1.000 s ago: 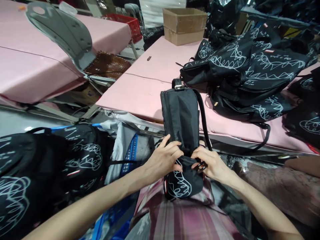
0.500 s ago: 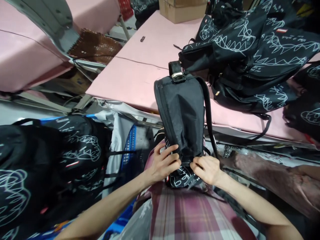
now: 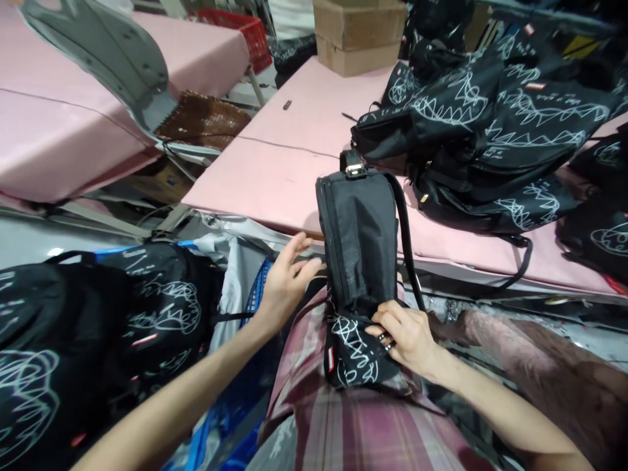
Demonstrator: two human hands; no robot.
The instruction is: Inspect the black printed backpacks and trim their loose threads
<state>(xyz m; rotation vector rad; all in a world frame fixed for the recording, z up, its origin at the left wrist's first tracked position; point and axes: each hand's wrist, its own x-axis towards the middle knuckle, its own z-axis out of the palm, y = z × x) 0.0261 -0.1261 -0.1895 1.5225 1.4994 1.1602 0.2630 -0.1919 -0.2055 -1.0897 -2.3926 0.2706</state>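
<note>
Edge of bag [image 3: 358,261] beside left fingers [image 3: 294,248]

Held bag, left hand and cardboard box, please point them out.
Held bag [image 3: 364,265]: head view, plain dark panel.
Left hand [image 3: 285,281]: head view, middle of the hand.
Cardboard box [image 3: 362,47]: head view, near side.

- Single head-worn camera, above the black backpack [image 3: 366,229], on the wearer's side of it.
- Faces forward and down; backpack close, near mid-view.
- Plaid cloth [image 3: 343,428] nearer the lens than backpack, seen steeply from above.
- Left hand [image 3: 289,278], right hand [image 3: 407,337]: close range, by backpack.
- Counter [image 3: 265,176] recedes beyond backpack; cardboard box [image 3: 360,49] farther beyond, top cropped.
</note>
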